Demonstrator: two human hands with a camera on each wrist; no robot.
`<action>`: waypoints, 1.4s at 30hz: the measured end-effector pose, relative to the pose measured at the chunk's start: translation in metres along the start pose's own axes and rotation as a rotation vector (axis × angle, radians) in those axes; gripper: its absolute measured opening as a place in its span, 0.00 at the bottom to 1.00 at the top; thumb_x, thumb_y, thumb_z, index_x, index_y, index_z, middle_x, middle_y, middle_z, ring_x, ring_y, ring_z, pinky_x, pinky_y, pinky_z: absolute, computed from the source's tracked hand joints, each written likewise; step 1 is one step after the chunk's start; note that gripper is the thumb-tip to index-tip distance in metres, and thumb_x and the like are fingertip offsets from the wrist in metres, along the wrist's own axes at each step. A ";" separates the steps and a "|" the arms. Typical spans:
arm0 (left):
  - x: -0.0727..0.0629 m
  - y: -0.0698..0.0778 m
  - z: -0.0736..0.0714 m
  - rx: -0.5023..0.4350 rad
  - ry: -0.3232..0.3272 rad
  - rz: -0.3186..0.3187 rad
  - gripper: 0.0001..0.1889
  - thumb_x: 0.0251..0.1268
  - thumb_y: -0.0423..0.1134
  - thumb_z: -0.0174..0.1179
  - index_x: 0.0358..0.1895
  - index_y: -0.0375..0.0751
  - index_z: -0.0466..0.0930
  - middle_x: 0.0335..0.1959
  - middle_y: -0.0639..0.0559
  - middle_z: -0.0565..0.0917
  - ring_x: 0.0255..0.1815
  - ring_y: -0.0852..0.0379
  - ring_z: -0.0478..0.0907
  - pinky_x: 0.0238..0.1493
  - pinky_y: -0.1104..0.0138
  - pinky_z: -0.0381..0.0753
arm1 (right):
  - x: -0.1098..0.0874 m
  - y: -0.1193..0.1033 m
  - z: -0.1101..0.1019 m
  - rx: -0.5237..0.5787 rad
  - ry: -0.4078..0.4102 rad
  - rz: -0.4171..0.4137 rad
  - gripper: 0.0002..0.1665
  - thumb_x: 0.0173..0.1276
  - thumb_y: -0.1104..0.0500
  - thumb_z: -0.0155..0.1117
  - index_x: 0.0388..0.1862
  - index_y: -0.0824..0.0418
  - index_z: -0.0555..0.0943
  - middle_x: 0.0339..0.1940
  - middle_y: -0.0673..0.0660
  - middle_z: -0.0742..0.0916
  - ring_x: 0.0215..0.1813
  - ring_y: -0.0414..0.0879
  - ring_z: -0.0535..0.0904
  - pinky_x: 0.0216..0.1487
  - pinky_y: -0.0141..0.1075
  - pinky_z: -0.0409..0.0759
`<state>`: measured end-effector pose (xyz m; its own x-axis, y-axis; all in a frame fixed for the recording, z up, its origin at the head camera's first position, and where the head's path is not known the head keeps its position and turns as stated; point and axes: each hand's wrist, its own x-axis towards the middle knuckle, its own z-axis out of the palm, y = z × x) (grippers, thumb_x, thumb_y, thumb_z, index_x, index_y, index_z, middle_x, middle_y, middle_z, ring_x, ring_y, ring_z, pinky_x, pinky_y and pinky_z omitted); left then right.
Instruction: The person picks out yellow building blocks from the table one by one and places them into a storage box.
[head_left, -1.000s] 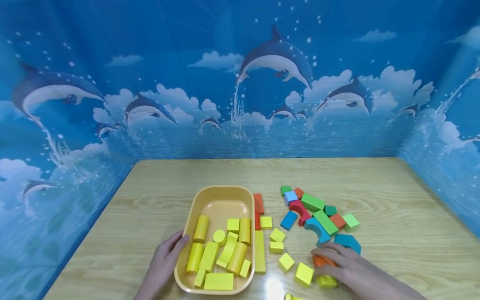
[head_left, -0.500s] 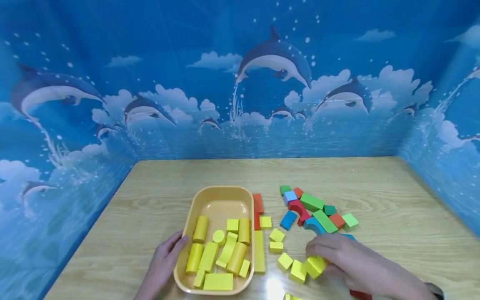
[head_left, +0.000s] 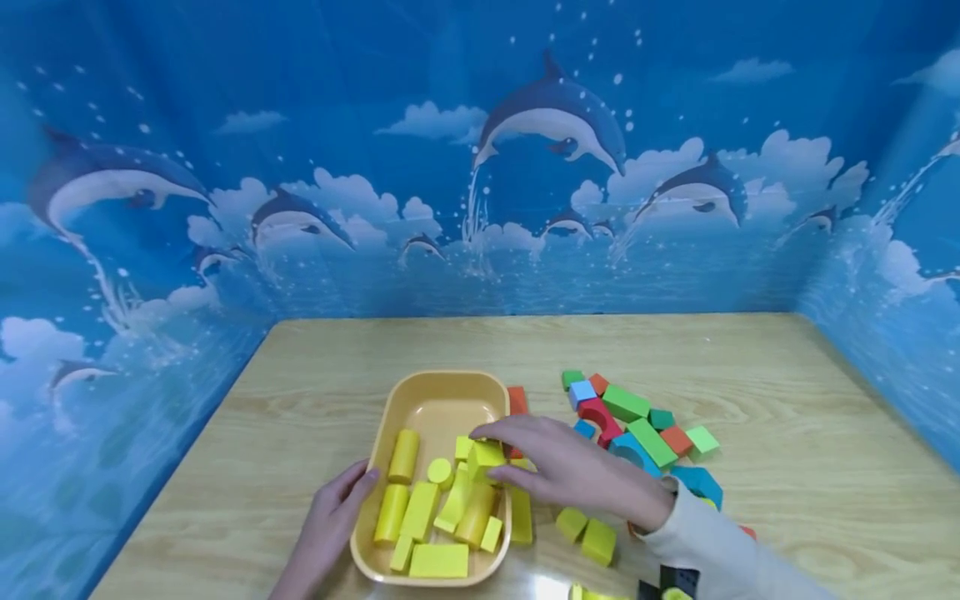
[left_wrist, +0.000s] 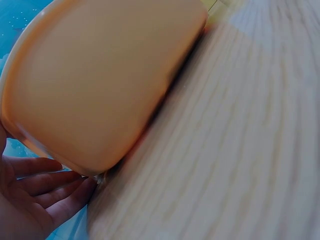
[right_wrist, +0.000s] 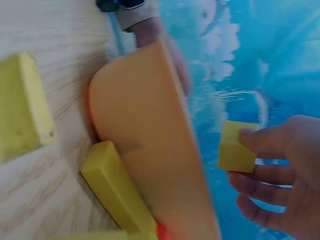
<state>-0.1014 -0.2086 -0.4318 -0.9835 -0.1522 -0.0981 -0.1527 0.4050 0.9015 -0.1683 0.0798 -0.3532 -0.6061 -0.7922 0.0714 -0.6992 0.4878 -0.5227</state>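
A pale orange plastic tub (head_left: 450,412) holds several yellow wooden blocks, among them cylinders (head_left: 405,456), rectangular bricks and a curved piece. My left hand (head_left: 327,521) grips its left side, thumb at the rim and fingers on the outer wall; the left wrist view shows those fingers against the tub's underside edge. Over the tub's right side, my right hand (head_left: 558,467) pinches a yellow cube block (head_left: 486,461) between thumb and fingers. In the right wrist view, that cube (right_wrist: 236,147) appears above the rim, beyond the tub's outer wall (right_wrist: 145,125).
Along the tub's right wall lie a long yellow block (head_left: 521,508) and red blocks (head_left: 517,400). Yellow cubes (head_left: 598,542) sit below my right forearm. Green (head_left: 626,402), red, blue and teal blocks (head_left: 697,483) cluster to the right on the wooden table (head_left: 322,375). A dolphin-print curtain (head_left: 375,208) encloses the table.
My right hand has picked a yellow cube block from beside the coloured cluster and carried it left, over the tub. The left hand and tub have stayed in place.
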 end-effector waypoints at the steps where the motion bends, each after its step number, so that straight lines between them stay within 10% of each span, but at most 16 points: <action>1: 0.000 0.000 0.000 0.000 0.001 -0.003 0.25 0.75 0.46 0.49 0.64 0.30 0.70 0.58 0.33 0.77 0.54 0.44 0.79 0.52 0.58 0.82 | 0.008 -0.001 0.004 0.010 0.005 0.002 0.26 0.73 0.48 0.57 0.67 0.54 0.71 0.59 0.47 0.80 0.56 0.39 0.76 0.55 0.36 0.79; 11: 0.001 0.001 0.000 -0.005 -0.004 -0.009 0.24 0.75 0.45 0.49 0.63 0.30 0.71 0.57 0.33 0.78 0.51 0.46 0.81 0.49 0.61 0.83 | 0.070 0.008 0.047 -0.219 0.142 -0.041 0.13 0.67 0.54 0.66 0.47 0.55 0.76 0.38 0.49 0.85 0.36 0.40 0.77 0.37 0.30 0.78; 27: 0.001 -0.001 -0.001 -0.036 -0.012 0.003 0.24 0.76 0.44 0.48 0.64 0.28 0.70 0.55 0.31 0.79 0.49 0.44 0.82 0.46 0.61 0.85 | 0.069 0.014 0.056 -0.457 0.019 -0.083 0.17 0.75 0.52 0.55 0.60 0.42 0.80 0.38 0.46 0.86 0.38 0.42 0.72 0.36 0.32 0.66; 35: 0.001 -0.002 0.000 -0.009 -0.010 0.025 0.24 0.76 0.45 0.49 0.63 0.28 0.70 0.57 0.32 0.78 0.52 0.44 0.80 0.50 0.59 0.83 | 0.044 0.007 0.030 -0.426 0.032 -0.135 0.19 0.74 0.56 0.57 0.62 0.48 0.77 0.55 0.53 0.82 0.57 0.49 0.75 0.58 0.44 0.76; 42: 0.001 -0.001 0.001 -0.012 -0.005 0.015 0.23 0.75 0.45 0.50 0.63 0.31 0.72 0.57 0.34 0.78 0.53 0.44 0.80 0.50 0.61 0.83 | -0.017 0.001 -0.003 -0.350 -0.085 -0.184 0.11 0.68 0.62 0.63 0.48 0.53 0.84 0.40 0.45 0.84 0.40 0.37 0.77 0.43 0.28 0.79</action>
<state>-0.1025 -0.2085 -0.4333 -0.9861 -0.1415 -0.0871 -0.1370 0.3964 0.9078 -0.1596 0.0950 -0.3524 -0.4359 -0.8981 0.0587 -0.8887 0.4192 -0.1857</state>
